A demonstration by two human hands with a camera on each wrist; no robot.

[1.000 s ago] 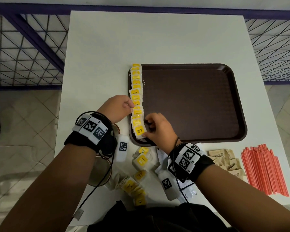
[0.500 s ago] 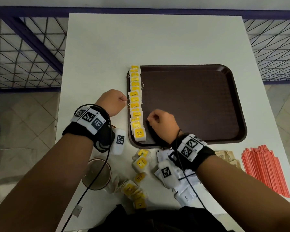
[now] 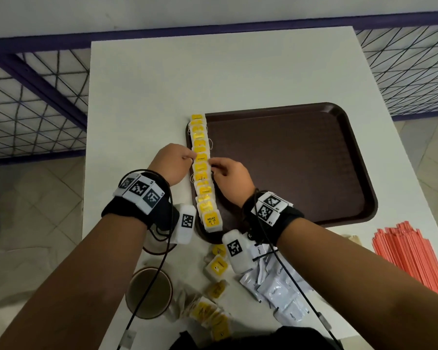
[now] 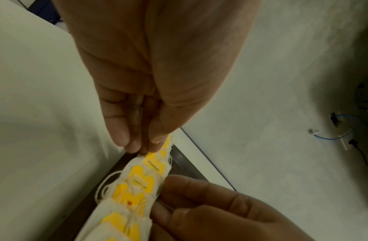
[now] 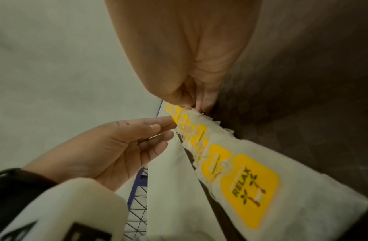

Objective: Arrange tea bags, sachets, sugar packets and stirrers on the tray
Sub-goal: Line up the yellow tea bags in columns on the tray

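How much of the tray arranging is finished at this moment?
Done: a row of tea bags lines the tray along its left edge. In hand: left hand and right hand pinch a mid-row bag. Left: loose tea bags, white sachets, stirrers.

Black wristbands (image 3: 127, 210) carry white coded tags, cables.

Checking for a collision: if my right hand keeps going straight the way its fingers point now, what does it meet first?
The right hand points left across the row of tea bags, which its fingers already touch; just beyond sits the left hand, probably next.
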